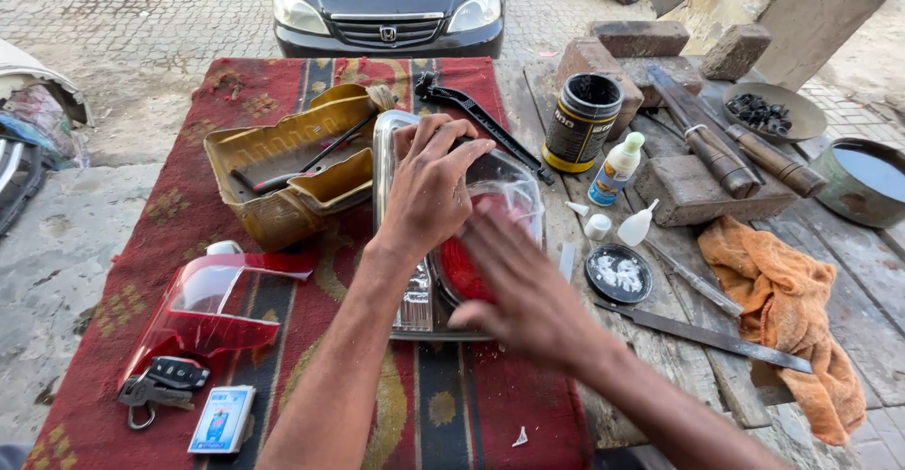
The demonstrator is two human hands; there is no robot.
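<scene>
A car tail-light housing with a chrome rim and red and clear lens lies on a red patterned rug in the middle of the table. My left hand rests on its far end, fingers spread over the clear lens. My right hand, blurred by motion, lies flat over the red part of the lens near its front edge. Neither hand grips anything; both press on the light. A broken red lens piece lies to the left.
A yellow cut container with tools sits behind the light. To the right stand a black can, glue bottles, a lid with white powder, a long blade, an orange rag, bricks and a metal bowl. Keys lie front left. A black car is parked behind.
</scene>
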